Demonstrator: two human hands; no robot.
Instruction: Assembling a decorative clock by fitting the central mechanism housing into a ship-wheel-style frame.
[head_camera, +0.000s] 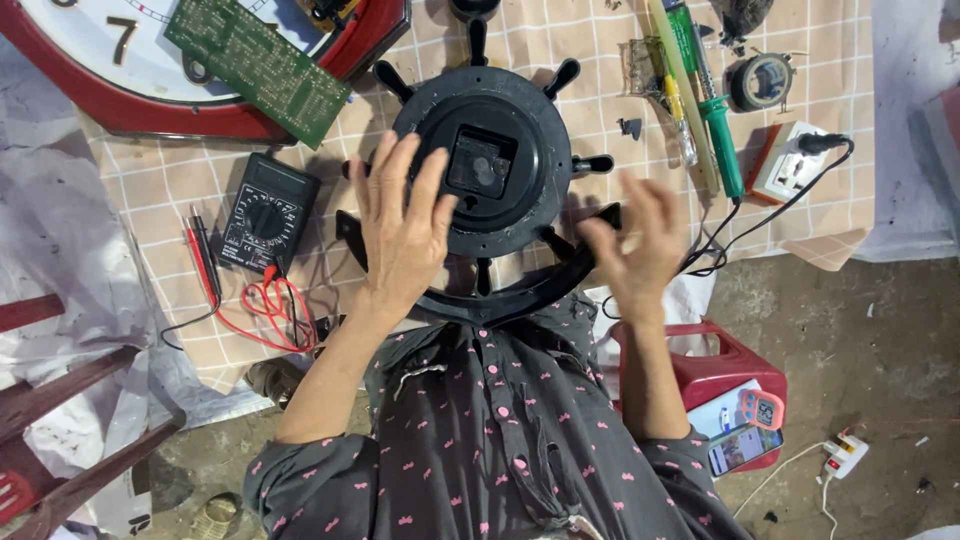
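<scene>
Even, soft daylight; no glare. The right hand (632, 243) is smeared by motion blur, fingers (600, 232) indistinct, while the left hand (402, 225) stays sharp. Faint shadows lie under both hands' fingers on the counter (560, 40).

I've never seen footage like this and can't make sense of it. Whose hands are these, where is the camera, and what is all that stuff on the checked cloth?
The camera sits on a person's head and looks straight down, so you see their own two bare hands and dark dotted shirt. The left hand rests spread on a black plastic ship's-wheel-shaped clock back, which lies face down with its small square movement box showing. The right hand is blurred beside the wheel's rim; it holds nothing I can make out. Around them on the beige checked cloth lie a black multimeter with red and black leads, a green circuit board on a big red-rimmed wall clock, a green-handled soldering iron and a white power socket.
</scene>
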